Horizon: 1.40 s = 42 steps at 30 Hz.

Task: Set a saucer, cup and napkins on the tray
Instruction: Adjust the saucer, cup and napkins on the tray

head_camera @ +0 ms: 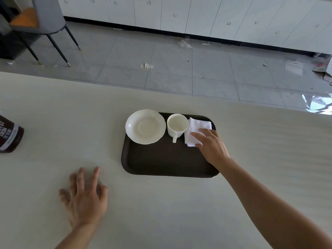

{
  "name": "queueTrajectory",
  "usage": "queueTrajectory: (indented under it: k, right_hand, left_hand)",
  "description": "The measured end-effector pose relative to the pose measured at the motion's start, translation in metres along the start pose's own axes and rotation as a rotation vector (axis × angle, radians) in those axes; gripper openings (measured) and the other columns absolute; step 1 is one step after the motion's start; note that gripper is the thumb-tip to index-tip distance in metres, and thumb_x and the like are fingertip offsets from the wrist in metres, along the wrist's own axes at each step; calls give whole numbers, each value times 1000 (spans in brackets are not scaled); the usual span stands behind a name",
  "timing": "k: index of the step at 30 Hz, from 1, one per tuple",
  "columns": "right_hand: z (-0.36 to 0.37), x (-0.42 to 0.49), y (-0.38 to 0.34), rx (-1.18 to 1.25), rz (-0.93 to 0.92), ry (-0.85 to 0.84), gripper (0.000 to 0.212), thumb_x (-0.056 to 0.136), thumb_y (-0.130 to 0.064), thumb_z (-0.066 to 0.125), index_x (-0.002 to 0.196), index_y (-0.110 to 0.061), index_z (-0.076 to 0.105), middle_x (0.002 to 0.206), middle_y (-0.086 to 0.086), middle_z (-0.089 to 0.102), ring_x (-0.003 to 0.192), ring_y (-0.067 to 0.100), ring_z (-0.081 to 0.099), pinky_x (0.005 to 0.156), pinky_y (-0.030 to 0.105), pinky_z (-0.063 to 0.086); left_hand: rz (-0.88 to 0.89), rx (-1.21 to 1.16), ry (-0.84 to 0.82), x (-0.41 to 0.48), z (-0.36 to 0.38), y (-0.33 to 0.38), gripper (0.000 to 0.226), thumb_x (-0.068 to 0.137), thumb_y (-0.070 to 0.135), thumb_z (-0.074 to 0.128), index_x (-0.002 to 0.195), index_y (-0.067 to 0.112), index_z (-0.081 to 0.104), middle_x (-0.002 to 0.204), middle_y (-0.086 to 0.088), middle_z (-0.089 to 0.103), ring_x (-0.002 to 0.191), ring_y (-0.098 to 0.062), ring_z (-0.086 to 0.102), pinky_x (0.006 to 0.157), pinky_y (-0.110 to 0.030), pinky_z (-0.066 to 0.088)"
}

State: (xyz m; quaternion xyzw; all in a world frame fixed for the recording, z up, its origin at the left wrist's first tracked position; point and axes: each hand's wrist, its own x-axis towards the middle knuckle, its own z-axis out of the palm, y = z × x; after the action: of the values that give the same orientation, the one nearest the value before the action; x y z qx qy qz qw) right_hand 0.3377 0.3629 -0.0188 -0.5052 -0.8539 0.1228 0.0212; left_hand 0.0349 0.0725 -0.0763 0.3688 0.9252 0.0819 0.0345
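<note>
On the pale table (161,203) sits a dark tray (161,159): saucer (145,126) overlapping its far-left rim, cup (177,125) beside it, napkins (196,131) far-right. The right hand (211,146) rests loosely spread on the napkins; the left hand (84,198) lies spread left of the tray. Placing looks nearly finished; next, lift the right hand away.

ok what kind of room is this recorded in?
Probably a staff pantry or canteen still being fitted out, not a home. Cues: a long pale counter, a wall of white cabinets, and scraps of packaging on the grey tiled floor.
</note>
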Motion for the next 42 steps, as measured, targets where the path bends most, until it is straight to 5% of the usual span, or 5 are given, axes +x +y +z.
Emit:
queueTrajectory:
  k: [11,17,28,37,42]
  right_hand:
    - [-2,4,5,42,-48,-13,47,92,-18,67,135,-32,60,145,4,52,132,33,40,98,45,47]
    - [-1,2,8,56,-23,-49,76,81,-19,68,150,-29,37,158,-2,34,145,27,27,108,46,42]
    - [6,28,3,-88,-71,-188,97,82,-66,50,156,-34,-4,167,-9,-5,153,22,-10,124,45,6]
    - [14,26,7,-198,-144,-164,93,81,-81,26,155,-37,-8,167,-4,-12,152,25,-17,123,47,-1]
    - [21,15,6,-131,-17,-59,100,83,-84,13,158,-20,-2,167,7,-12,153,26,-15,123,42,-1]
  left_hand:
    - [-1,3,6,1,5,-2,60,84,46,33,144,39,41,155,-11,36,148,-33,23,115,-61,12]
    - [-6,13,-3,1,5,-3,60,85,46,33,144,40,39,156,-10,35,148,-32,22,115,-61,11]
    - [-15,-16,0,0,-1,3,61,83,43,36,143,38,42,155,-12,37,148,-34,24,115,-62,13]
    - [-31,-24,-40,-2,-10,8,63,83,42,36,145,37,43,157,-12,35,149,-33,21,116,-62,11]
    - [-39,-34,-53,-3,-16,12,64,83,42,37,146,36,43,159,-12,33,150,-33,21,116,-61,9]
